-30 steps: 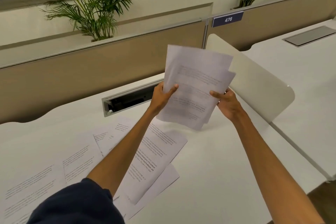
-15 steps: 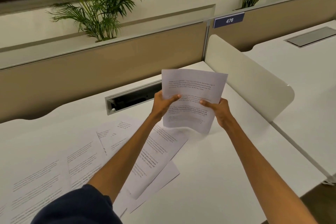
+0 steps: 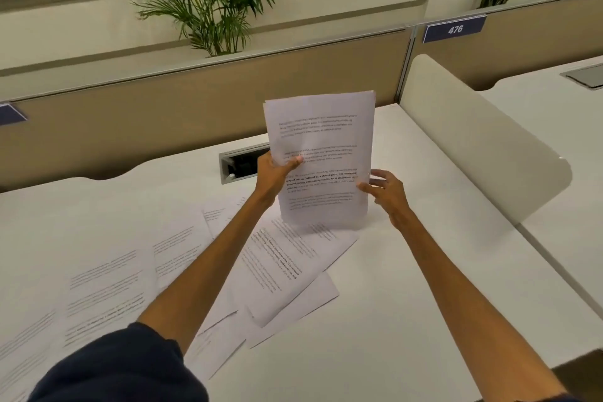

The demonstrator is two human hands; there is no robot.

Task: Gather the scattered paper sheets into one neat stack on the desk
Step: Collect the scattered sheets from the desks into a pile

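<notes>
I hold a small bundle of printed paper sheets [image 3: 321,153] upright, its bottom edge resting on or just above the white desk [image 3: 408,287]. My left hand [image 3: 277,173] grips the bundle's left edge, thumb on the front. My right hand [image 3: 383,188] touches the lower right edge with its fingers spread. Several loose printed sheets [image 3: 277,268] lie overlapping on the desk below and to the left of the bundle, and more sheets [image 3: 98,297] spread toward the left edge of view. My left forearm covers part of them.
An open cable slot [image 3: 239,161] sits in the desk behind my left hand. A beige partition [image 3: 195,101] runs along the back, a rounded white side divider [image 3: 473,140] stands at the right, and potted palms [image 3: 218,6] rise behind.
The fanned, raised sheets have been squared into one aligned bundle and lowered to stand on the desk. My right hand's grip has loosened to a fingertip touch at the edge.
</notes>
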